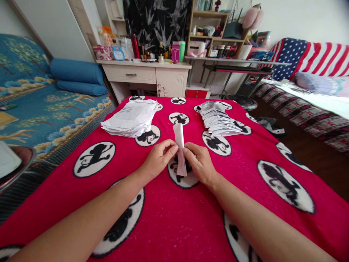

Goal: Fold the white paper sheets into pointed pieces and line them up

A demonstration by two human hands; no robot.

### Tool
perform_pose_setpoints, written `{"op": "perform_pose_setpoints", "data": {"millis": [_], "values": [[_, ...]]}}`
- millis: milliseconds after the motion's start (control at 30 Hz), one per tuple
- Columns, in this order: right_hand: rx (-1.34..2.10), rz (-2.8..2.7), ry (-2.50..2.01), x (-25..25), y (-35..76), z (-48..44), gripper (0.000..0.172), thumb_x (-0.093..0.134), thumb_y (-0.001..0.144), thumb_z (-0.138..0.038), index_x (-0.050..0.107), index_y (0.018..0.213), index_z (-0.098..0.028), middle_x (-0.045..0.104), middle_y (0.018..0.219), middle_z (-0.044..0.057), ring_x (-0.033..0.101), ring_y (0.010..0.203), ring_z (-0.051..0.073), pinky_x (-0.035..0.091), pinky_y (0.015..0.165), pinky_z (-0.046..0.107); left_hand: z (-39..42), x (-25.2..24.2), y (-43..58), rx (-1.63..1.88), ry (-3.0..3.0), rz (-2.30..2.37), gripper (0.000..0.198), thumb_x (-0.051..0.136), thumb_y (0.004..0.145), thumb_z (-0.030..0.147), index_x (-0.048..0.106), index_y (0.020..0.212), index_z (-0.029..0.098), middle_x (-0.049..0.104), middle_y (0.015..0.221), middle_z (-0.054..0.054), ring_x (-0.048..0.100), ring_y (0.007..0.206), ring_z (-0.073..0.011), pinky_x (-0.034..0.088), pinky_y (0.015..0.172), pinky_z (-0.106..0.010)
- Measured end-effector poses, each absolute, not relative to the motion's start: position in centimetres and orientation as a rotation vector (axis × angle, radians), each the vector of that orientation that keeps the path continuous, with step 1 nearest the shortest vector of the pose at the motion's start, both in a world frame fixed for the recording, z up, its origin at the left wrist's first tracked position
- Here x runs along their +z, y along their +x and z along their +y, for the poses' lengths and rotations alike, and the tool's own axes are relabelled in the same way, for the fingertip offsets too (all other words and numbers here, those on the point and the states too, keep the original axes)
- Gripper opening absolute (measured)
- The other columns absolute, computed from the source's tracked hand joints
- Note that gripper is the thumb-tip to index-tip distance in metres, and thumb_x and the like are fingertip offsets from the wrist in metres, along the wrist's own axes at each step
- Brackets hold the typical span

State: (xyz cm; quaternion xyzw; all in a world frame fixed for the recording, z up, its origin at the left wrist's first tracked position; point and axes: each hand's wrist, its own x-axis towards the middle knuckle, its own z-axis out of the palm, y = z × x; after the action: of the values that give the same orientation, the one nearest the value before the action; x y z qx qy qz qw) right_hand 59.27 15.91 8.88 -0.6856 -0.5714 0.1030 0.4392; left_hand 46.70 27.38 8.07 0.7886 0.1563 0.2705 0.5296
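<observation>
Between my hands stands a narrow folded white paper [179, 136], held upright over the red cloth. My left hand [163, 154] pinches its left side between thumb and fingers. On the other side, my right hand [198, 160] grips the paper's right edge, its thumb pointing up the fold. Beyond my left hand lies a stack of flat white sheets [131, 118]. A row of folded white papers [220, 120], overlapping one another, lies beyond my right hand.
The red cloth [169, 218] with black monkey figures in white ovals covers the surface before me. A patterned blue sofa [54, 109] is at the left. A white desk [141, 74] with bottles stands behind. To the right is a bed [313, 105].
</observation>
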Motion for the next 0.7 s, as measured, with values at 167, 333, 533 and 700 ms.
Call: {"op": "perform_pose_setpoints", "data": {"millis": [167, 333, 533, 700], "values": [[0.334, -1.411, -1.656, 8.74, 59.37, 15.92, 0.032, 0.038, 0.095, -0.034, 0.044, 0.066, -0.02, 0.041, 0.061, -0.003, 0.04, 0.056, 0.011, 0.029, 0.053, 0.024, 27.38, 8.04, 46.63, 0.634, 1.862, 0.375, 0.025, 0.05, 0.09, 0.039, 0.058, 0.083, 0.017, 0.058, 0.076, -0.001, 0.055, 0.073, -0.0148, 0.044, 0.066, -0.024], [0.329, -1.421, -1.654, 8.81, 59.35, 16.06, 0.03, 0.037, 0.093, -0.029, 0.042, 0.065, -0.02, 0.042, 0.06, -0.003, 0.041, 0.055, 0.011, 0.029, 0.053, 0.023, 27.37, 7.86, 46.65, 0.619, 1.832, 0.379, 0.027, 0.049, 0.09, 0.042, 0.057, 0.083, 0.017, 0.058, 0.076, -0.001, 0.055, 0.073, -0.0155, 0.045, 0.067, -0.025], [0.202, -1.417, -1.776, 8.49, 59.27, 16.46, 0.017, 0.047, 0.084, -0.024, 0.049, 0.068, -0.02, 0.046, 0.058, -0.003, 0.042, 0.054, 0.011, 0.029, 0.052, 0.023, 27.24, 8.12, 46.62, 0.647, 1.911, 0.378, 0.027, 0.047, 0.091, 0.041, 0.057, 0.082, 0.017, 0.058, 0.076, 0.0, 0.054, 0.073, -0.0145, 0.042, 0.065, -0.024], [0.073, -1.444, -1.833, 8.38, 59.05, 16.35, 0.023, 0.049, 0.087, -0.029, 0.05, 0.066, -0.019, 0.05, 0.058, -0.001, 0.043, 0.054, 0.011, 0.027, 0.052, 0.024, 26.78, 8.23, 46.71, 0.659, 1.921, 0.397, 0.027, 0.055, 0.087, 0.042, 0.053, 0.077, 0.017, 0.056, 0.071, 0.001, 0.054, 0.066, -0.0128, 0.041, 0.059, -0.023]]}}
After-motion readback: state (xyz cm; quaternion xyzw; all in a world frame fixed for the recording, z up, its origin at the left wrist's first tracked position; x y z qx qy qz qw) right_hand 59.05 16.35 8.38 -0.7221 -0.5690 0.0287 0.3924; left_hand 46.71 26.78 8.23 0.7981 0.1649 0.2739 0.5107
